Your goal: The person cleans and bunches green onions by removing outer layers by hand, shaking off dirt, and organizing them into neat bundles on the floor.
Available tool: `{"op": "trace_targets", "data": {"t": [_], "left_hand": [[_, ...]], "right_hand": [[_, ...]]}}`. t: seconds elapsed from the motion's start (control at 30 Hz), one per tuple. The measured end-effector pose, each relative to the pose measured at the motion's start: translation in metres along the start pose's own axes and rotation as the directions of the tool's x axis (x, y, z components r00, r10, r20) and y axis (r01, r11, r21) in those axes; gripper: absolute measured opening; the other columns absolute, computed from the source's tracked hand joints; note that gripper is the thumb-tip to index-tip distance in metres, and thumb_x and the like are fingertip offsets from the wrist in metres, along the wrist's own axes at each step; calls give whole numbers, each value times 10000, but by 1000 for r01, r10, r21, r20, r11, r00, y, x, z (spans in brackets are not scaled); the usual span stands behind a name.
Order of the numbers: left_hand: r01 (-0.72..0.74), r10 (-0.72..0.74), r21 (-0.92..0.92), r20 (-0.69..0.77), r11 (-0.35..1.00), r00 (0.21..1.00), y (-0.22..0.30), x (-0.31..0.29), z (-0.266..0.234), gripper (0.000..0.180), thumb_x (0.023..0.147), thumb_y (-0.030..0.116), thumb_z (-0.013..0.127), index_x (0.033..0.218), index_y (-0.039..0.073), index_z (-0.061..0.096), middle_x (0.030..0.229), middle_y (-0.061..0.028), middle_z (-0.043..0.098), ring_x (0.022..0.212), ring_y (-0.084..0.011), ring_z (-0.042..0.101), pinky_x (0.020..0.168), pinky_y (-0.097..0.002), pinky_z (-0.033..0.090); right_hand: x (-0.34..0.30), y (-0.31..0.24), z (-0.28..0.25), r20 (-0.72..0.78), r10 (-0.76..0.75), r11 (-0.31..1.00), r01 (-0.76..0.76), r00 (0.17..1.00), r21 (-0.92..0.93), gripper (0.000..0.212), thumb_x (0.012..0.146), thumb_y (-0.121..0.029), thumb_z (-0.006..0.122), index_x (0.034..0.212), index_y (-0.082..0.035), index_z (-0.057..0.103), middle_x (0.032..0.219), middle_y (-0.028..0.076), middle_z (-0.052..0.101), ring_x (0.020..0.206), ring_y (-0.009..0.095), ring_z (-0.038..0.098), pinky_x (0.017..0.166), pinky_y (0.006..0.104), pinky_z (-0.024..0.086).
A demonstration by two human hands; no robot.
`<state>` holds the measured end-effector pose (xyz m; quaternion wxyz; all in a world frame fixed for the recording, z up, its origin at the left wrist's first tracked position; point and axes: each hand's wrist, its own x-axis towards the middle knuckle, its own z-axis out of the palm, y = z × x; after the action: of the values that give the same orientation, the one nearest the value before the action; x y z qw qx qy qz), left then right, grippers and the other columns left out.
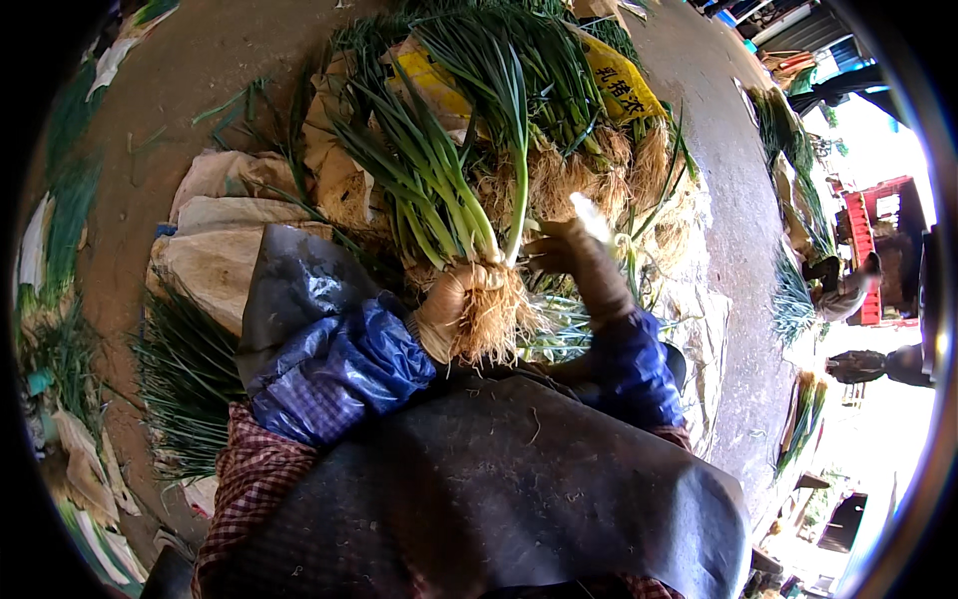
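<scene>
In my gloved left hand (444,311) is a bunch of green onions (454,215), gripped around the base. Its pale fibrous roots (496,317) spill over the fingers, and the long leaves point away from me. My gloved right hand (581,262) is just right of the bunch, its fingers apart and reaching toward one stalk. Beside it shows a bright white patch (589,215) that I cannot make out. Beyond both hands lies a large pile of green onions (559,100), roots (599,170) toward me.
A dark apron (479,479) covers my lap. Sacking (215,245) and more green onions (185,384) lie at left. A yellow printed sack (619,80) rests on the pile. Along the right stand further onion heaps (793,299), a person (846,290) and a red crate-like frame (863,255).
</scene>
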<state>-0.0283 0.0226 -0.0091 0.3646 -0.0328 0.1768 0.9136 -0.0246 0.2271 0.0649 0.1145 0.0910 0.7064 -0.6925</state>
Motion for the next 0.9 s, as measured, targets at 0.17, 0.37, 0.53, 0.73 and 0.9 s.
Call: {"op": "trace_targets", "data": {"t": [0.17,0.37,0.53,0.73,0.9], "left_hand": [[-17,17,-6,20,1000,1000,-2,-2,4,300,774,59,582,1064,-16,563,929,-137,610,818,-228,636,750,-356,570],[32,-28,-57,79,998,997,0,-5,-3,321,787,85,589,1090,-22,572,970,-151,622,862,-242,646,766,-372,576],[114,-103,-90,121,989,987,5,-4,-4,322,794,72,590,1104,-15,578,1027,-157,630,881,-254,652,786,-387,579],[-12,16,-42,83,999,996,7,-5,13,314,801,42,595,1112,-1,580,957,-112,651,834,-230,656,775,-380,575],[-20,29,234,-35,972,999,9,-3,8,243,816,42,629,1057,13,611,882,-77,656,794,-191,653,747,-326,569]], "right_hand": [[46,39,24,60,39,972,-52,997,229,413,889,-424,617,959,-22,683,849,91,680,739,172,618,688,293,473],[38,27,20,-45,-13,999,15,999,39,209,901,-224,622,864,-32,696,725,66,684,581,113,612,538,220,461],[16,12,21,-85,-281,953,268,956,-140,206,907,-179,617,882,6,703,723,67,691,578,87,607,529,223,482],[-19,-1,34,-74,-335,934,341,939,102,277,902,-225,648,884,49,682,746,128,684,629,172,639,606,273,525],[-21,5,19,-84,-534,787,531,841,313,367,869,-372,672,729,-34,642,670,98,632,571,196,596,619,363,514]]}}
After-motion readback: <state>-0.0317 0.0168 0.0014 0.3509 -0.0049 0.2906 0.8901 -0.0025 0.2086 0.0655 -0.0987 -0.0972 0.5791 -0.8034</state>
